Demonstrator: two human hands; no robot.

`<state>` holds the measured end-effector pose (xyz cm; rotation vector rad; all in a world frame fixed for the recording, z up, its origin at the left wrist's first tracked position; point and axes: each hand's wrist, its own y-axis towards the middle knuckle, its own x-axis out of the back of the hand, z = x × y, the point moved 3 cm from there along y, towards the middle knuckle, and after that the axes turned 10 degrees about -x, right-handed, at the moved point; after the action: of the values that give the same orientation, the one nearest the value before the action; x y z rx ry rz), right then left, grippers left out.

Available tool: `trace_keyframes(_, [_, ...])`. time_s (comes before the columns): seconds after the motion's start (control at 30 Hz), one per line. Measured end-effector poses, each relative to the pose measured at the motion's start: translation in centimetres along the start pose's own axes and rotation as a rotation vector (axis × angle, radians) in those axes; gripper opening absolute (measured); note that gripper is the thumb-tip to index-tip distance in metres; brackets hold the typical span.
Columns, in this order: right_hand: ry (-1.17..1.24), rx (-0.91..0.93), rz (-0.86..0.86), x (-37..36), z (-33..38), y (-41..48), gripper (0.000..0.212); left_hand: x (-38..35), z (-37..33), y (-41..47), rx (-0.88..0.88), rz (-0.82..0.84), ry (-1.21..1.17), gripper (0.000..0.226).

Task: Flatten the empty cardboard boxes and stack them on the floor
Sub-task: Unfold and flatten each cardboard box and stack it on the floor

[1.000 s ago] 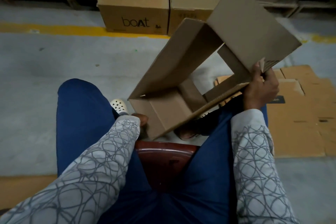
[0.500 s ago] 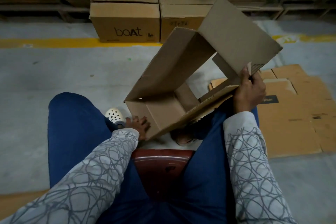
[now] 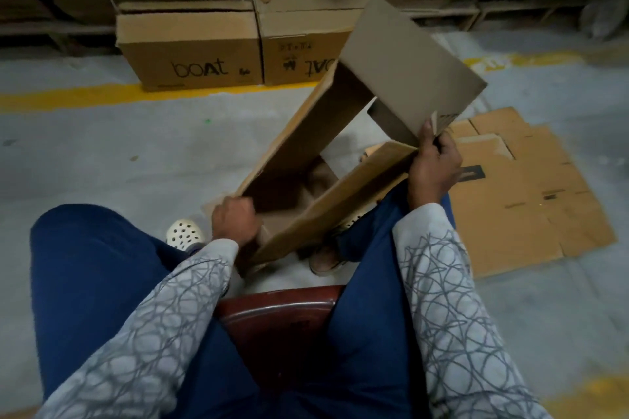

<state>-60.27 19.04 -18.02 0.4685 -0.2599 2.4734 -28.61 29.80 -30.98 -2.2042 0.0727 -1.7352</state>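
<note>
The open-ended brown cardboard box is held tilted above the grey concrete floor, in front of the seated person's knees; the floor shows through its open ends. The left hand grips the low near corner, fingers curled over the edge. The right hand pinches the high far corner where two panels meet. Holding opposite corners probably lets the sleeve be sheared flat along its creases. The flattened brown cardboard sheets lie on the floor just right of the right knee, presumably as the stack, within easy reach. An upright brown carton marked "boAt" stands well beyond, apparently awaiting flattening.
</note>
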Motion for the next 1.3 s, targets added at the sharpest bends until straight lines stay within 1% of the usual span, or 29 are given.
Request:
trace_keyframes(0.07, [-0.040,0.023,-0.004,0.0,0.0,-0.2,0.039,2.1,-1.8,0.3,-0.038,-0.287,-0.052,0.028])
trace_keyframes(0.1, [-0.048,0.035,-0.006,0.1,-0.1,-0.2,0.037,2.4,-2.3,0.2,-0.041,-0.389,-0.078,0.032])
trace_keyframes(0.17, [-0.052,0.050,-0.006,0.3,-0.2,-0.2,0.031,3.0,-2.5,0.2,-0.005,-0.527,-0.164,0.045])
trace_keyframes(0.2, [-0.056,0.055,-0.001,0.3,-0.4,-0.1,0.032,3.1,-2.4,0.3,0.007,-0.558,-0.217,0.052])
trace_keyframes(0.27, [-0.072,0.064,0.015,0.5,-0.6,-0.2,0.038,3.2,-1.9,0.9,-0.011,-0.555,-0.364,0.068])
trace_keyframes(0.33, [-0.083,0.089,0.041,0.6,-0.6,-0.6,0.043,3.0,-0.9,2.0,-0.039,-0.483,-0.502,0.084])
trace_keyframes(0.4, [-0.084,0.119,0.062,0.6,-0.5,-1.1,0.041,2.6,-0.3,2.8,-0.044,-0.396,-0.539,0.090])
trace_keyframes(0.47, [-0.083,0.139,0.073,0.3,-0.1,-1.5,0.039,2.6,-0.1,3.3,-0.041,-0.360,-0.609,0.079])
trace_keyframes(0.57, [-0.075,0.144,0.063,-0.2,0.1,-1.8,0.038,2.9,-0.3,3.6,-0.064,-0.347,-0.783,0.048])
trace_keyframes(0.6, [-0.072,0.151,0.045,-0.3,0.2,-1.9,0.035,3.1,-0.4,3.5,-0.074,-0.344,-0.788,0.046])
trace_keyframes(0.63, [-0.070,0.161,0.029,-0.4,0.1,-2.0,0.031,3.3,-0.5,3.6,-0.085,-0.335,-0.789,0.049])
trace_keyframes(0.7, [-0.070,0.176,0.018,-0.8,-0.1,-2.1,0.027,3.7,-1.1,3.5,-0.109,-0.281,-0.787,0.067])
trace_keyframes(0.77, [-0.054,0.185,0.021,-1.3,-0.3,-2.4,0.032,4.4,-1.8,3.6,-0.144,-0.250,-0.710,0.086])
trace_keyframes(0.83, [0.013,0.196,0.014,-1.5,-0.4,-2.8,0.036,4.6,-1.9,3.9,-0.139,-0.233,-0.603,0.093])
trace_keyframes(0.9, [0.062,0.227,0.006,-1.5,-0.3,-3.5,0.034,4.4,-1.5,4.2,-0.097,-0.220,-0.532,0.088])
trace_keyframes(0.93, [0.070,0.269,0.002,-1.5,-0.2,-3.9,0.033,4.3,-1.2,4.3,-0.078,-0.222,-0.538,0.081])
trace_keyframes(1.03, [0.064,0.417,0.003,-1.4,0.3,-5.2,0.033,4.4,-0.6,4.1,-0.068,-0.324,-0.612,0.052])
trace_keyframes(1.1, [0.053,0.444,0.007,-1.6,0.5,-5.5,0.034,5.1,-0.1,3.9,-0.024,-0.399,-0.626,0.032])
trace_keyframes(1.13, [0.059,0.423,0.023,-1.7,0.5,-5.4,0.036,5.6,0.2,3.7,0.009,-0.412,-0.616,0.028])
trace_keyframes(1.2, [0.098,0.363,0.064,-1.8,0.5,-4.9,0.037,6.9,0.5,3.4,0.072,-0.421,-0.621,0.035])
trace_keyframes(1.3, [0.182,0.253,0.080,-2.1,0.7,-4.1,0.034,9.2,0.1,2.5,0.078,-0.477,-0.753,0.043])
